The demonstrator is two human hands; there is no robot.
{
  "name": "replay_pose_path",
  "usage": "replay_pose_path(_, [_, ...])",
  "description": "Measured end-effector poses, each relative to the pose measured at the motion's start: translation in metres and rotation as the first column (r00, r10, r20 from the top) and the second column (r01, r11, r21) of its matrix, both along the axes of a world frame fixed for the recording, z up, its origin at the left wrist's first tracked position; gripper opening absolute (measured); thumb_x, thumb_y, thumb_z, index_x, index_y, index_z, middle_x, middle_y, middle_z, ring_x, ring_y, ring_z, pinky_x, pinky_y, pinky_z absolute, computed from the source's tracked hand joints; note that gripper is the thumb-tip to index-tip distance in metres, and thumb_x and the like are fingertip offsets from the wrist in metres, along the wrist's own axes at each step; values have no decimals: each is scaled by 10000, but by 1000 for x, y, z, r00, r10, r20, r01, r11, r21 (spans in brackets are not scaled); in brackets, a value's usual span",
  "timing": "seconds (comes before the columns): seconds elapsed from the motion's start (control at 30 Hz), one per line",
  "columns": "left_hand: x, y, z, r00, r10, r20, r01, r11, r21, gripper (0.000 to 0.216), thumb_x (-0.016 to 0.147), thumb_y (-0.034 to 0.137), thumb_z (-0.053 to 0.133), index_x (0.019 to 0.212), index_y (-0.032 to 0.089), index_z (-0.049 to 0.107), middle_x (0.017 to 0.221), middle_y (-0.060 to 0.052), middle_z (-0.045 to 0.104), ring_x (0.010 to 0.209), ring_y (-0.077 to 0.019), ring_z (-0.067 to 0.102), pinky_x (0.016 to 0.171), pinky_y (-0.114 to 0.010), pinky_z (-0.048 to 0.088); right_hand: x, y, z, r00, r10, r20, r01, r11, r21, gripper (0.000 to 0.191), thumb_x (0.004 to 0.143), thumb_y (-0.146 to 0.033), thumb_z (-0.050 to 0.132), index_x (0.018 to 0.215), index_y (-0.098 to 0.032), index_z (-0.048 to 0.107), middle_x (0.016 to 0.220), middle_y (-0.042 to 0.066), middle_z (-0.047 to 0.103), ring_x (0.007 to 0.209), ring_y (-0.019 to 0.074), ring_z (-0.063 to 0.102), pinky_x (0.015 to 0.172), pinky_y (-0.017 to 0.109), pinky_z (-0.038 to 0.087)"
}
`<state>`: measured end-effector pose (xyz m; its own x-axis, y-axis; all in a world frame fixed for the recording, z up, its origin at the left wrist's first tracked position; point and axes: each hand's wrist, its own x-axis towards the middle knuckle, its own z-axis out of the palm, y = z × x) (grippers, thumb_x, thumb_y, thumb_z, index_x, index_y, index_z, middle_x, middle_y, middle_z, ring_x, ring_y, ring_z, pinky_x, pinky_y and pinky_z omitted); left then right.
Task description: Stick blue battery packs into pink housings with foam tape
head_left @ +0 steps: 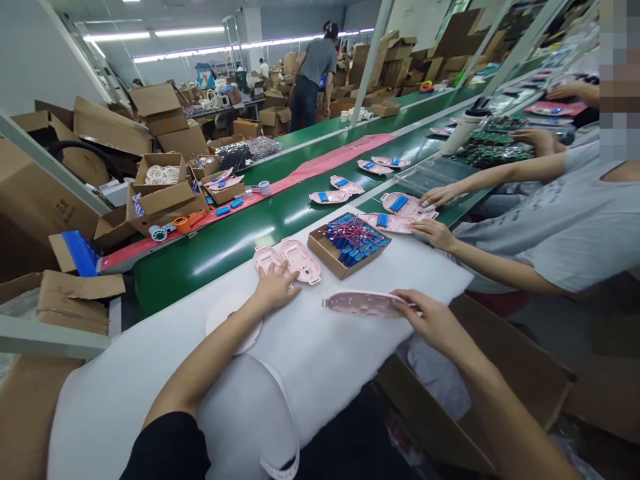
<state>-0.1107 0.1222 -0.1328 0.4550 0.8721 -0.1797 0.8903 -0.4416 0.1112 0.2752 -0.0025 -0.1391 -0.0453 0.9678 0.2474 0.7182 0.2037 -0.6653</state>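
The far wall [293, 23] is being lit by tubes [190, 31]; the left wall [30, 57] is being partly hidden by cartons [113, 125]; the far right is being crossed by posts [371, 61].

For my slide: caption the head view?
Left hand at pink shells, right hand gripping another shell, near a box of batteries.

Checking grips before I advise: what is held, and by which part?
The right hand holds a pink shell by its right end. The left hand rests on a second pink shell; grip unclear.
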Motion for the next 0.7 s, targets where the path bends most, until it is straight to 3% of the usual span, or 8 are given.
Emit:
replay_pose_path(0.07, [1,2,1,1000,-5,-1,5,1000,-2,643,1007,689,387,1584,411,449,1769,-93,209,1547,-526,275,1179,-823,178,-5,17,21,991,116,72,-125,983,133,328,1031,-372,472,1115,-237,759,1130,114,738,1036,273,683,933,422,566])
replay_pose_path(0.13, [2,5,3,1000,-8,-2,8,1000,-9,635,1008,683,392,1582,416,450,1770,-91,209,1545,-524,279,1178,-823,178,-29,43,37,945,260,198,-293,942,165,355,1024,-252,447,1116,-241,789,1149,120,716,1069,274,657,990,451,543])
replay_pose_path(0.23, [3,3,5,1000,-6,-2,6,1000,-22,637,1010,666,408,1590,406,444,1768,-101,212,1546,-528,278,1170,-831,181,-83,81,48,770,477,423,-551,832,65,383,945,-107,512,1089,-273,826,1235,103,712,1202,298,602,1060,496,497])
replay_pose_path(0.3, [-1,-2,6,1000,1,3,-1,1000,-24,655,1011,663,415,1611,400,409,1770,-105,203,1556,-526,265,1179,-825,170,-114,93,45,664,533,524,-632,774,13,427,902,-51,560,1122,-305,823,1378,62,682,1357,323,520,1127,539,441])
replay_pose_path(0.37, [-7,-11,7,1000,13,15,-13,1000,-18,694,1008,671,424,1640,396,349,1776,-105,180,1574,-516,232,1201,-806,153,-129,89,35,676,488,553,-613,789,53,520,892,-20,557,1251,-323,779,1505,36,616,1443,325,457,1174,559,398])
replay_pose_path(0.5, [-16,-21,9,998,48,44,-47,999,-5,728,1008,690,417,1659,383,309,1781,-100,157,1607,-506,132,1230,-775,140,-115,39,-5,858,296,421,-405,892,198,459,1013,-177,513,1442,-256,654,1518,94,611,1374,302,555,1156,511,450])
replay_pose_path(0.6, [-10,-5,10,996,71,61,-70,997,-13,697,1013,712,368,1642,416,342,1785,-56,153,1613,-511,79,1230,-792,72,-102,-4,-38,887,210,411,-296,942,158,474,1014,-436,596,1441,-239,653,1537,126,593,1394,368,554,1140,572,459])
replay_pose_path(0.7, [4,22,9,992,106,63,-103,993,-51,718,997,753,317,1640,432,343,1792,-24,102,1605,-538,42,1204,-828,26,-102,-26,-56,866,205,456,-281,954,105,501,986,-401,619,1465,-258,640,1556,112,577,1453,389,506,1146,586,457])
